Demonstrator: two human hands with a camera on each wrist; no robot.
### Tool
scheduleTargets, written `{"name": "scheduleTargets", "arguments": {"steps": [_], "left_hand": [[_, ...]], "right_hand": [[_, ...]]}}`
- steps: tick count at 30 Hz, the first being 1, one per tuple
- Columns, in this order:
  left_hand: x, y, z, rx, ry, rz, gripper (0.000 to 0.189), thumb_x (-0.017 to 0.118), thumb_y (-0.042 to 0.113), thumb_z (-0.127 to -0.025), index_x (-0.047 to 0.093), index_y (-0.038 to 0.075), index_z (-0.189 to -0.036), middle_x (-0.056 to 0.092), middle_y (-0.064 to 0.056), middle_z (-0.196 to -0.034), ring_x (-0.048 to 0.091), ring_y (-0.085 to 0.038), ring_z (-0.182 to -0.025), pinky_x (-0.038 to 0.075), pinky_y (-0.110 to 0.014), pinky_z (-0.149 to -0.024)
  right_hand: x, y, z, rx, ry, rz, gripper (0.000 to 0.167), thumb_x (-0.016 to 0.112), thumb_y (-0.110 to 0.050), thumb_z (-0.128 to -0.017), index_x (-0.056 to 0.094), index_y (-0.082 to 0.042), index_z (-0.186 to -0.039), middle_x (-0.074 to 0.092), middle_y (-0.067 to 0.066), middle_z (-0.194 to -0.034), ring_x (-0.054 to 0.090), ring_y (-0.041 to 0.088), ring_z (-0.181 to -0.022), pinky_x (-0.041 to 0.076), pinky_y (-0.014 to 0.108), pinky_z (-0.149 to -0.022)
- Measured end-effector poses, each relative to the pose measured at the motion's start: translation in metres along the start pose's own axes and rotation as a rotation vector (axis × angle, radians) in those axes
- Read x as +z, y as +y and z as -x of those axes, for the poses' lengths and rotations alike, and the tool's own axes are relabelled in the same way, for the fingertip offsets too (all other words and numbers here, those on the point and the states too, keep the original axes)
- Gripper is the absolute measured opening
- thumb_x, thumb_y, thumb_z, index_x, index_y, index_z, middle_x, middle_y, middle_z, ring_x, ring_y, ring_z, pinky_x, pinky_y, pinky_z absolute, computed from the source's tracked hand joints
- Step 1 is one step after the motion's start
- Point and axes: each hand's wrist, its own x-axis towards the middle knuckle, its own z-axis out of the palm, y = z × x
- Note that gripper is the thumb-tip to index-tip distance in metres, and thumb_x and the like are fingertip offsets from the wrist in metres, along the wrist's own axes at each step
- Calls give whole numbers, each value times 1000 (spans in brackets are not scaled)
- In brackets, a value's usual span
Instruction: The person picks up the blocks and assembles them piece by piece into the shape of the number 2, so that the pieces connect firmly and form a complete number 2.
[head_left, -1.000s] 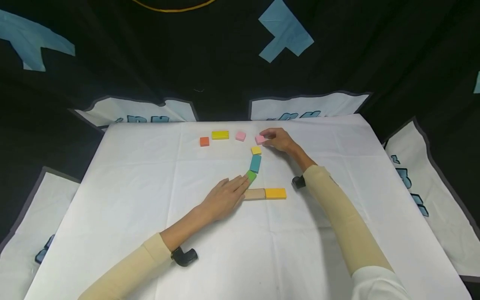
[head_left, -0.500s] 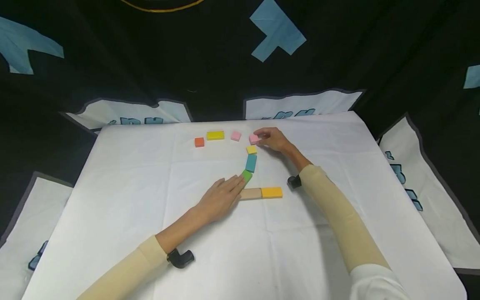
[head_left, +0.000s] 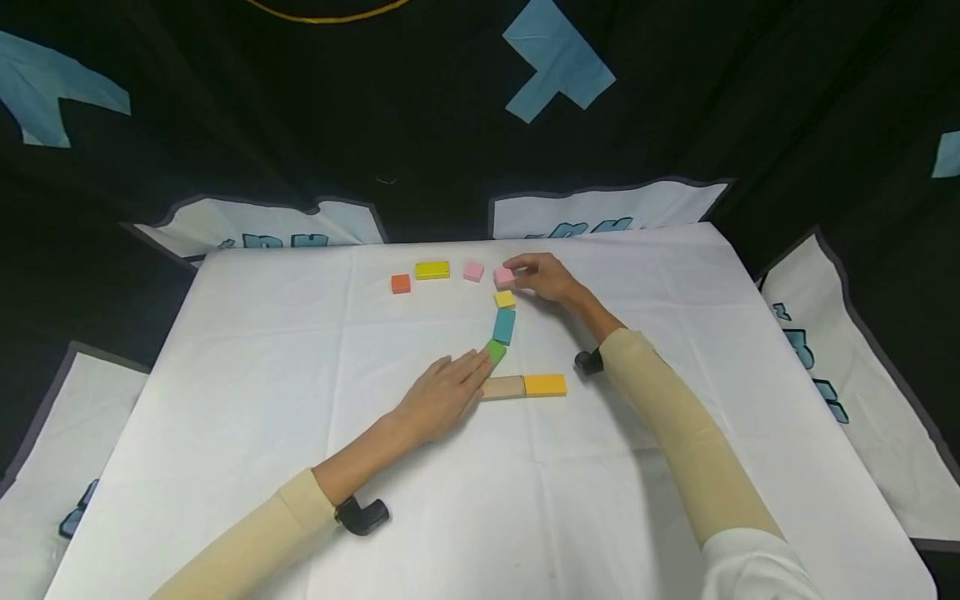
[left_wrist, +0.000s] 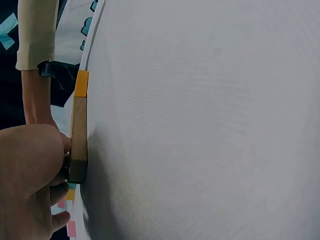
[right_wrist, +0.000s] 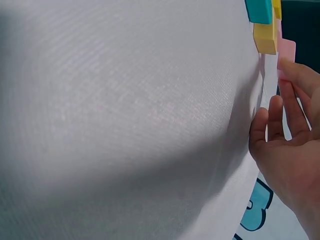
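My right hand pinches a small pink block between thumb and fingertips, just beyond a small yellow block. Toward me from that yellow block, a teal block and a green block continue a curved line. My left hand lies flat with its fingers straight, fingertips touching the green block and covering part of it. Beside those fingers, a plain wooden block meets an amber block end to end. The wooden block's left end is hidden under the hand in the head view.
Left of the held block lie another pink block, a long yellow block and an orange block, spaced apart. A white cloth covers the table. Dark curtain hangs behind the far edge.
My right hand has shifted the pink block slightly left, so it now sits more directly beyond the small yellow block. The left hand stays in place; the head view has panned a little.
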Motion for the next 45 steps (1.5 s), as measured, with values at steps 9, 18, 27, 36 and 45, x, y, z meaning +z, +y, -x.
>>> {"name": "scheduleTargets", "arguments": {"steps": [9, 18, 27, 36, 45], "left_hand": [[0, 0, 1, -6, -11, 9, 55, 43, 31, -108, 32, 7, -156, 28, -8, -162, 28, -25, -147, 27, -48, -116], [-1, 1, 1, -3, -5, 4, 55, 43, 31, -108, 32, 7, -156, 29, -8, -161, 28, -24, -147, 28, -47, -116], [-1, 1, 0, 0, -3, 4, 55, 44, 32, -108, 34, 7, -155, 30, -7, -161, 29, -24, -147, 29, -48, -115], [-1, 1, 1, -5, 3, 0, 55, 44, 32, -108, 34, 7, -155, 30, -7, -161, 29, -24, -146, 29, -48, -115], [0, 0, 0, -11, 1, -2, 55, 45, 32, -107, 34, 8, -156, 30, -6, -161, 29, -23, -146, 29, -47, -115]], "right_hand": [[2, 1, -2, -20, -23, 6, 37, 68, -11, -96, 66, -15, -133, 55, 5, -142, 49, 24, -129, 41, 40, -108], [3, -4, -3, -14, -17, 18, 39, 72, -17, -94, 67, -16, -132, 58, 5, -138, 49, 24, -128, 42, 40, -107], [3, -4, -8, 32, -25, 27, 40, 74, -20, -93, 67, -18, -132, 57, 3, -140, 48, 25, -129, 42, 41, -107], [5, -7, -10, 48, -35, 11, 39, 74, -19, -93, 67, -16, -131, 56, 4, -141, 47, 25, -130, 41, 41, -108], [6, -9, -11, 47, -53, 22, 37, 70, -16, -95, 67, -15, -132, 56, 5, -142, 46, 25, -132, 39, 41, -109]]}}
